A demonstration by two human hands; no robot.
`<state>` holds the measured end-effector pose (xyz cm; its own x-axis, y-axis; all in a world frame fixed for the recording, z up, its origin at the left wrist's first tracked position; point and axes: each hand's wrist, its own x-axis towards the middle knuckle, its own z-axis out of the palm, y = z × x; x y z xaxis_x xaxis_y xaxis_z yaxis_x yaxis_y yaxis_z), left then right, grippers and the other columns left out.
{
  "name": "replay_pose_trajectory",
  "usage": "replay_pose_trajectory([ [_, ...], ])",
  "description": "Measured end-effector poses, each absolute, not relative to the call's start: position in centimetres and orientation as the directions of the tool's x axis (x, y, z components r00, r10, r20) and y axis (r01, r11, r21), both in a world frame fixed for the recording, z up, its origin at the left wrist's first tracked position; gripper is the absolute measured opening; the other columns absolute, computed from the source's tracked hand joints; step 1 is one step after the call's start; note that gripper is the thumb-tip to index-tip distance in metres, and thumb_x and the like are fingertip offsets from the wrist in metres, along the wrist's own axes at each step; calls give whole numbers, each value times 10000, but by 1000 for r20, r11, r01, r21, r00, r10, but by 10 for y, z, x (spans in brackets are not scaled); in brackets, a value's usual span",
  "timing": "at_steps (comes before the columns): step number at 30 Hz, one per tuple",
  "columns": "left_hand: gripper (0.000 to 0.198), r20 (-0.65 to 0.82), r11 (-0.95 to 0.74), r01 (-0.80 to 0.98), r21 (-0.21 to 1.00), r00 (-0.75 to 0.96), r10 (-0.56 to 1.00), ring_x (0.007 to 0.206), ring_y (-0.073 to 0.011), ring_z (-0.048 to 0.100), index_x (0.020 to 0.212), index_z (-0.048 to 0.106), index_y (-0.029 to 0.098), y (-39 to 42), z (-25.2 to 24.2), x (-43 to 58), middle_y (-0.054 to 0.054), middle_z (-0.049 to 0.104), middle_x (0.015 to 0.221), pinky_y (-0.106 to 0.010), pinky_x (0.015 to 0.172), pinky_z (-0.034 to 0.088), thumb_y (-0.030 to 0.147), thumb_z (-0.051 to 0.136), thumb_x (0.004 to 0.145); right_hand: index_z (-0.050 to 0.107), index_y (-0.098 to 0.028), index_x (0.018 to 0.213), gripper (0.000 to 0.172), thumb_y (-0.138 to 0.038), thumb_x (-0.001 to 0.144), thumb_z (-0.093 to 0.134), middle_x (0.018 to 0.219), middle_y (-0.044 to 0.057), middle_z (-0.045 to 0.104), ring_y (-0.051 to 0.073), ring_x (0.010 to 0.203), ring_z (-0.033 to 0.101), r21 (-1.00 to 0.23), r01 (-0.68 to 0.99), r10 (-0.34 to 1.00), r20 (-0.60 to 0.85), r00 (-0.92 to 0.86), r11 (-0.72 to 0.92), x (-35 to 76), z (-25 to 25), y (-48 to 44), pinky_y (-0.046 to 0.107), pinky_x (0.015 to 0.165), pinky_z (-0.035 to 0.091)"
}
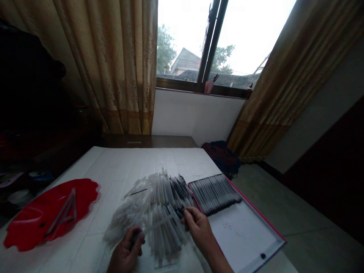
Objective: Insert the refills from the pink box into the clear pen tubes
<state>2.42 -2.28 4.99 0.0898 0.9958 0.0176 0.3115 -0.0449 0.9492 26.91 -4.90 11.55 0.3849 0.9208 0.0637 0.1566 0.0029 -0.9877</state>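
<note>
My left hand [129, 246], low in the middle of the view, has its fingers closed on one end of a clear plastic tube [159, 224]. The tube slants up to the right toward my right hand [196, 223], whose thumb and fingers are pinched near small black pieces; what they hold is too small to tell. Under and behind both hands lies a heap of translucent tubes [163, 239], with black parts [180, 187] at its right. To the right, a red-edged white tray [241, 235] holds a row of black-ended clear tubes [214, 193].
A red scalloped dish [25, 220] holding clear pieces is on the left of the white table [113, 163]. Dark cloth [223, 155] lies beyond the table's right corner. Curtains and a window stand behind; a pink cup [208, 87] is on the sill.
</note>
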Motion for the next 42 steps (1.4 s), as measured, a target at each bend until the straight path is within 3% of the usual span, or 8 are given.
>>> replay_pose_trajectory([
  [5, 438, 24, -112, 341, 933, 252, 967, 540, -154, 617, 899, 655, 252, -23, 62, 21, 25, 653, 605, -236, 538, 498, 651, 605, 726, 761, -192, 890, 249, -366, 828, 594, 855, 70, 757, 233, 841, 687, -953, 302, 984, 86, 156, 35, 256, 132, -61, 306, 754, 513],
  [10, 431, 23, -111, 280, 954, 297, 955, 582, -143, 605, 818, 686, 244, -20, 86, 25, 4, 666, 657, -232, 567, 491, 643, 680, 655, 740, -170, 691, 280, -251, 844, 520, 549, -27, 639, 92, 447, 523, -962, 253, 956, -163, -245, -99, 248, 126, -64, 162, 450, 401],
  [16, 596, -245, 258, -5, 966, 287, 926, 319, -27, 337, 908, 658, 204, -15, 83, 29, 74, 553, 506, -163, 341, 261, 718, 676, 607, 746, -167, 807, 280, -317, 867, 518, 475, -70, 490, 57, 381, 340, -950, 194, 910, -293, -295, -243, 229, 115, -64, 135, 351, 233],
  [22, 579, -281, 300, -223, 927, 116, 953, 766, -173, 682, 925, 719, 195, -17, 93, 41, -50, 736, 846, -234, 598, 511, 646, 759, 565, 738, -170, 795, 322, -275, 898, 452, 515, -51, 514, 90, 476, 453, -938, 342, 960, -145, -240, -56, 213, 120, -60, 172, 456, 314],
  [28, 519, -359, 299, -426, 854, -65, 931, 782, -203, 708, 781, 730, 166, -8, 108, 47, -46, 760, 798, -274, 680, 552, 522, 860, 426, 676, -185, 773, 206, -238, 894, 518, 705, 63, 756, 188, 610, 687, -508, 846, 987, 108, -122, 161, 194, 121, -58, 231, 508, 347],
  [33, 261, -404, 294, -494, 818, -130, 905, 715, -154, 709, 760, 710, 176, -8, 120, 50, -4, 753, 751, -240, 661, 567, 328, 818, 578, 653, -192, 791, 93, -168, 852, 587, 679, 73, 754, 233, 590, 716, -273, 932, 957, 232, -176, 238, 177, 128, -55, 258, 457, 354],
  [38, 32, -444, 303, -518, 800, -171, 880, 684, -145, 713, 789, 683, 181, 0, 132, 43, -1, 737, 749, -248, 639, 581, 201, 671, 767, 665, -202, 771, 166, -251, 884, 553, 664, 68, 736, 218, 598, 694, -537, 829, 976, 211, -49, 158, 171, 123, -62, 253, 519, 414],
  [42, 180, -410, 251, -461, 851, -286, 866, 584, -104, 678, 704, 613, 205, 24, 145, 8, 40, 675, 628, -224, 619, 565, 293, 588, 859, 686, -200, 659, 500, -443, 953, 363, 458, -15, 559, 135, 489, 575, -924, 379, 996, -75, -39, -55, 182, 110, -75, 214, 489, 389],
])
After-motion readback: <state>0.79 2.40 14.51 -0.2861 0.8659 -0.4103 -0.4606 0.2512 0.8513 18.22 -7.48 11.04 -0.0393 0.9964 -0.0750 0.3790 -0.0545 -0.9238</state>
